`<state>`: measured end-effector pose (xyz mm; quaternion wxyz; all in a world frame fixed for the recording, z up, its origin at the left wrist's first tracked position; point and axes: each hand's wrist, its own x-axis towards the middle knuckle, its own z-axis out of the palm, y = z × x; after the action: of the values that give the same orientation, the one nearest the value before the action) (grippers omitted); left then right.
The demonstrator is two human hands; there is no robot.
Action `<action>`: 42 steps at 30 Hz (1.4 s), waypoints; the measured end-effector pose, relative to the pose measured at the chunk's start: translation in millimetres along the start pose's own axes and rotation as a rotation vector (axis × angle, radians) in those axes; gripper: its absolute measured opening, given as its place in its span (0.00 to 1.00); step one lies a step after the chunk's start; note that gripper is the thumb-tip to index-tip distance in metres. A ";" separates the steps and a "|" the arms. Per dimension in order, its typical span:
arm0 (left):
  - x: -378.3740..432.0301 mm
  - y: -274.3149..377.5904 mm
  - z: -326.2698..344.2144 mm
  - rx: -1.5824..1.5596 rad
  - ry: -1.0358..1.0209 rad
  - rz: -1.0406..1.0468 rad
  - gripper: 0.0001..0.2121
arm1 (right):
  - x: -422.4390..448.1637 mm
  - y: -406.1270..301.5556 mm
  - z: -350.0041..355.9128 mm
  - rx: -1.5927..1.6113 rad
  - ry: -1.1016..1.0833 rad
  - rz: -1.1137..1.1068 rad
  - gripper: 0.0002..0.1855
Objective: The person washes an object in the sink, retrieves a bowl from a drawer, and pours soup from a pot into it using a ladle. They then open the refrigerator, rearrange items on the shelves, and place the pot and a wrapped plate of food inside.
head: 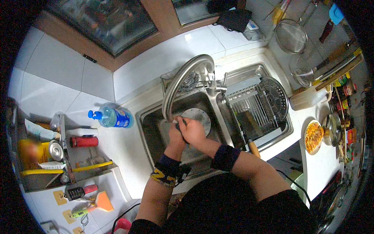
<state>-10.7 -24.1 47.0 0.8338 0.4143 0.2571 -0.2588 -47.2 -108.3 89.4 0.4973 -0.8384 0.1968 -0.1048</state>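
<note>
Both my hands are close together under the mouth of the curved metal faucet, over the left basin of a steel double sink. Between them shows a small dark object, mostly covered by my fingers; its kind cannot be made out. My left hand grips it from the left, and my right hand closes over it from the right. Just beyond my right hand a round, pale, speckled plate sits in the basin, partly hidden by that hand.
The right basin holds a metal dish rack, a round perforated steamer plate and a wooden-handled tool. A blue pump bottle stands left of the sink. On the right counter is a plate of food. Strainers hang on the wall.
</note>
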 end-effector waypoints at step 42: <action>-22.9 50.6 7.6 0.692 -0.098 0.234 0.19 | 8.5 110.9 5.4 0.325 -0.227 -0.019 0.25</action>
<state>6.8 1.1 94.0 0.6797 0.6854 0.0651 -0.2529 -62.5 -155.1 -10.4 0.6443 -0.7552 0.1123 -0.0448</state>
